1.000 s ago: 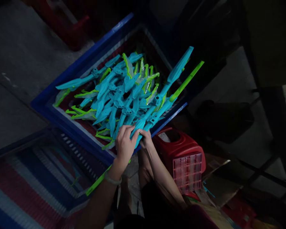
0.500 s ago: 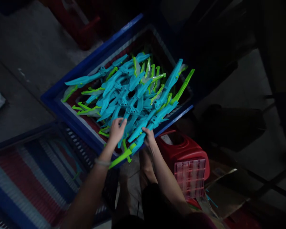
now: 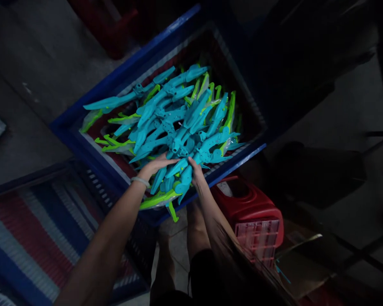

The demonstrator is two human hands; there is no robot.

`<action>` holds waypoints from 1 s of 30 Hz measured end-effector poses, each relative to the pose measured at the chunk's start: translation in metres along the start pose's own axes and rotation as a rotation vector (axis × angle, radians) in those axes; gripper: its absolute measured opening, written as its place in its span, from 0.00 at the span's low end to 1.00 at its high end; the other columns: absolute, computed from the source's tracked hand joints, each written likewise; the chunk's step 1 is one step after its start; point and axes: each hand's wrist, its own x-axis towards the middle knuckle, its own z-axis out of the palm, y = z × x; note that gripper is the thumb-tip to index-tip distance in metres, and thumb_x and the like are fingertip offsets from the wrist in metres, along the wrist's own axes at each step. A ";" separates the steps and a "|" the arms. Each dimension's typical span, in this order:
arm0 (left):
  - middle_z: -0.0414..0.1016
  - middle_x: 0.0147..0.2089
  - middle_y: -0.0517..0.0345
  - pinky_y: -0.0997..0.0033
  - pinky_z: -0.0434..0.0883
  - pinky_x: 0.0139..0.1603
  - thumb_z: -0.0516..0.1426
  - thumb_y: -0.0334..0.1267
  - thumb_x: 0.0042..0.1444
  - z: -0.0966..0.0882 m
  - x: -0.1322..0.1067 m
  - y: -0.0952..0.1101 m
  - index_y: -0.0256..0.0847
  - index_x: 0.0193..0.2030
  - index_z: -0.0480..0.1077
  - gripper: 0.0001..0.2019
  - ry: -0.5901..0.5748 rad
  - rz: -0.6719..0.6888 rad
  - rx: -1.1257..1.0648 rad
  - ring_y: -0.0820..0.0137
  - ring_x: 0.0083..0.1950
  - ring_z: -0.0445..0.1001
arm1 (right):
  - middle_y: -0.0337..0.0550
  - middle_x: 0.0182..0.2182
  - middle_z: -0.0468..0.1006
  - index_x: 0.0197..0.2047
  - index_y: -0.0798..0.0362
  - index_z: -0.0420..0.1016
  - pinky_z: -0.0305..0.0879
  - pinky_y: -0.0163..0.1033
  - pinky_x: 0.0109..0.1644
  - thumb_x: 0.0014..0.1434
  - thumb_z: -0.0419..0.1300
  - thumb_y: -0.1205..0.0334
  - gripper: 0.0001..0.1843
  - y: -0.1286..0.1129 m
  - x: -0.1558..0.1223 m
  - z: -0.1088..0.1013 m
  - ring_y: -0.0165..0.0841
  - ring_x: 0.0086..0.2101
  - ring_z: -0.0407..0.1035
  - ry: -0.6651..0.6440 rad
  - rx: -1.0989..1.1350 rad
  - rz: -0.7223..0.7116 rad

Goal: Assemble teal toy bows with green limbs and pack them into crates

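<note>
A heap of long turquoise plastic parts [image 3: 156, 104] with lime-green curved ends [image 3: 161, 199] fills a blue crate [image 3: 92, 91]; they look like toy bow pieces. My left hand [image 3: 157, 165] is closed at the near side of the heap, thumb along a turquoise part, its other fingers partly hidden. Just to the right, my right hand [image 3: 195, 171] grips a turquoise part with a lime-green end, thumb on top. Both hands are close together above the crate's near corner. Some pieces carry clear plastic film.
Left of my legs lies another blue crate with a striped red, white and blue lining [image 3: 35, 229]. A red plastic carrier with a grid door [image 3: 258, 212] stands right of my legs, near a cardboard piece [image 3: 301, 272]. A red plastic object [image 3: 115, 34] is behind the crate.
The turquoise part at my right hand has moved inward and down onto the heap. My left hand has shifted slightly right, and both hands are nearer each other.
</note>
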 end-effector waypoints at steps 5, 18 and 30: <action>0.77 0.59 0.49 0.52 0.72 0.64 0.67 0.56 0.49 0.035 -0.043 0.006 0.41 0.56 0.75 0.30 -0.083 0.072 -0.078 0.54 0.61 0.75 | 0.44 0.42 0.84 0.48 0.51 0.74 0.79 0.49 0.51 0.42 0.75 0.54 0.30 -0.030 -0.050 -0.020 0.43 0.42 0.79 -0.059 -0.023 -0.013; 0.79 0.55 0.51 0.53 0.70 0.66 0.62 0.56 0.53 0.028 -0.281 -0.015 0.42 0.49 0.78 0.23 0.347 0.168 -0.076 0.54 0.59 0.76 | 0.43 0.41 0.83 0.47 0.51 0.77 0.76 0.50 0.51 0.38 0.78 0.55 0.32 -0.006 -0.222 0.029 0.44 0.42 0.78 -0.298 -0.242 0.003; 0.80 0.54 0.47 0.52 0.72 0.63 0.65 0.65 0.44 -0.014 -0.534 -0.309 0.40 0.48 0.78 0.33 0.780 -0.187 -0.618 0.49 0.61 0.75 | 0.42 0.37 0.83 0.44 0.53 0.76 0.76 0.47 0.47 0.41 0.72 0.56 0.25 0.322 -0.364 0.063 0.41 0.37 0.78 -0.582 -0.586 0.527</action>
